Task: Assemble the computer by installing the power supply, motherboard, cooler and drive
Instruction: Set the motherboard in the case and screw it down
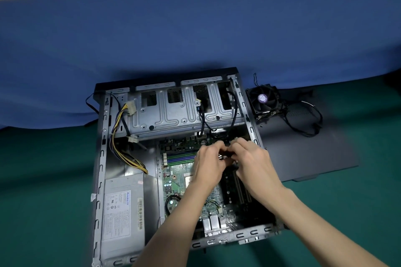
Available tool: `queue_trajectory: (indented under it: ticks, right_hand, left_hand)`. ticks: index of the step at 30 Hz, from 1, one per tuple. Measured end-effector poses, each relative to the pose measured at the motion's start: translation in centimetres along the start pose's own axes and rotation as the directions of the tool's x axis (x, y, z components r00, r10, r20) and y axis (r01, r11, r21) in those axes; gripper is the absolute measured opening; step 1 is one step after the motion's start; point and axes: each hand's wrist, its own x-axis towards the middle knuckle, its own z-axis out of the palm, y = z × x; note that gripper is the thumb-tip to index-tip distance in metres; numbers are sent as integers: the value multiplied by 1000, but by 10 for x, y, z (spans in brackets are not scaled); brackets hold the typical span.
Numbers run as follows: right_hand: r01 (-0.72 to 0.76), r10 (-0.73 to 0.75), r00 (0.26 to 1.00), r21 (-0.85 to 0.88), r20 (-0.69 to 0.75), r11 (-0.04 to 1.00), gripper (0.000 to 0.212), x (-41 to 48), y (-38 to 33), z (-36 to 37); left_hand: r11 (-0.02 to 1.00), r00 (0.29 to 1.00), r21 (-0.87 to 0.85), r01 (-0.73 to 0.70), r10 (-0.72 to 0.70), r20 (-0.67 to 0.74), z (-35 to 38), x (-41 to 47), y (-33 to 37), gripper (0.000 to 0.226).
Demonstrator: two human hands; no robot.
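Note:
An open grey computer case (102, 158) lies flat on the table. The silver power supply (122, 212) sits in its near left corner, with yellow and black cables (128, 158) running up from it. The green motherboard (173, 171) lies in the case's right half. My left hand (207, 164) and my right hand (252, 158) meet above the board's upper right part, and their fingertips pinch a small dark connector (225, 155) that is mostly hidden. The black cooler fan (263, 99) stands outside the case at the right.
The case's dark side panel (308, 153) lies flat to the right, under the cooler and a coiled black cable (308, 119). The metal drive cage (180, 110) spans the case's far end. Green table surface surrounds the case; a blue cloth hangs behind.

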Motion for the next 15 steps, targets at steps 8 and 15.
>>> queue_trajectory:
  ticks: [8,15]
  right_hand:
    - [-29,35,997,91,-66,995,31,5,2,-4]
    - [120,-112,993,209,-47,971,48,11,8,-5]
  left_hand:
    - [996,999,-91,20,-23,-29,0,-1,-3,21]
    - [981,998,-190,-26,37,55,-3,-2,-10,26]
